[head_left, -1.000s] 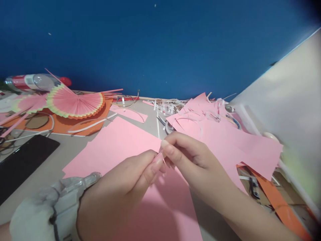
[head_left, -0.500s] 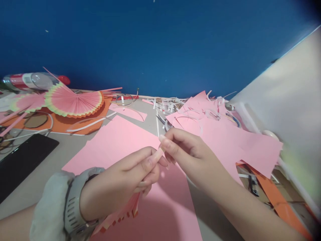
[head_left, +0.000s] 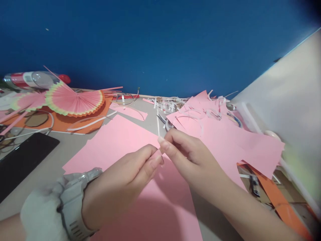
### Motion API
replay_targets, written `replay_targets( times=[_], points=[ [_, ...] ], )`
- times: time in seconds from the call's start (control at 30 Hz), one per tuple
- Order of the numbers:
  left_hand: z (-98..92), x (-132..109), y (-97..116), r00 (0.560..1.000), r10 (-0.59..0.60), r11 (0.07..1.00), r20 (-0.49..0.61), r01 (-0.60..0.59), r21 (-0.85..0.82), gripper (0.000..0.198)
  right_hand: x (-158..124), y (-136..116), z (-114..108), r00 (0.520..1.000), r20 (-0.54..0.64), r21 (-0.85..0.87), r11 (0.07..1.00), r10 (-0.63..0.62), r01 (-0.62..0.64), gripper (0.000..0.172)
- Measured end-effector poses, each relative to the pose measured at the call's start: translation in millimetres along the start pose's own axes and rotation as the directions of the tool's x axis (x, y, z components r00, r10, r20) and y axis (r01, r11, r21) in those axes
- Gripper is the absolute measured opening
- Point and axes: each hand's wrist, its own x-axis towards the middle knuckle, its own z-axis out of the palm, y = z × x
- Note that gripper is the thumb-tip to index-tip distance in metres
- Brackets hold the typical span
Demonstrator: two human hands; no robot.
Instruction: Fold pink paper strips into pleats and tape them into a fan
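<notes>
We see the left hand (head_left: 125, 180) and the right hand (head_left: 188, 157) meet in the middle, just above the big pink paper (head_left: 120, 144) that lies flat on the desk (head_left: 42, 174). The fingertips of both hands touch, and both are pinched shut on a small pink paper piece (head_left: 158, 154). It is so tiny that we cannot tell its shape. A grey watch (head_left: 72, 204) sits on the left wrist. At 10 o'clock from the hands lies a pink paper fan (head_left: 75, 102) on an orange sheet (head_left: 62, 124), with a bottle (head_left: 32, 79) behind it. At 9 o'clock lies a black phone (head_left: 22, 160). At 1 o'clock is a pile of pink scraps (head_left: 215, 127) and thin white paper strips (head_left: 170, 105).
</notes>
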Motion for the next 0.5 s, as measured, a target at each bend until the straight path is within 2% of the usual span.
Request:
replay_targets(
  times=[0.13,0.23,0.37,0.43,0.5],
  points=[
    [0.3,1.2,-7.4,0.999,0.037,0.974,-0.020,-0.031,0.226,0.032,0.3,-0.4,1.4,0.999,0.016,-0.014,0.999,-0.031,0.031,0.025],
    [0.2,2.5,-9.8,0.997,0.080,0.958,-0.017,-0.072,0.278,0.031,-0.2,-1.0,0.9,0.999,0.013,-0.023,0.999,-0.033,0.034,0.028],
    [-3.7,4.0,-8.0,0.997,0.076,0.986,0.004,-0.076,0.152,0.029,0.9,-0.1,-0.4,0.999,0.027,-0.023,0.999,-0.027,0.028,0.023],
    [-7.1,5.3,-6.4,0.994,0.015,1.000,0.112,-0.018,0.023,0.032,2.6,1.3,-2.3,0.999,0.045,-0.022,1.000,-0.016,0.017,0.022],
    [-10.8,7.0,-5.1,0.960,-0.024,0.996,0.278,0.048,-0.077,0.035,4.6,2.7,-5.3,0.997,0.077,-0.003,1.000,-0.003,0.004,0.025]
  ],
)
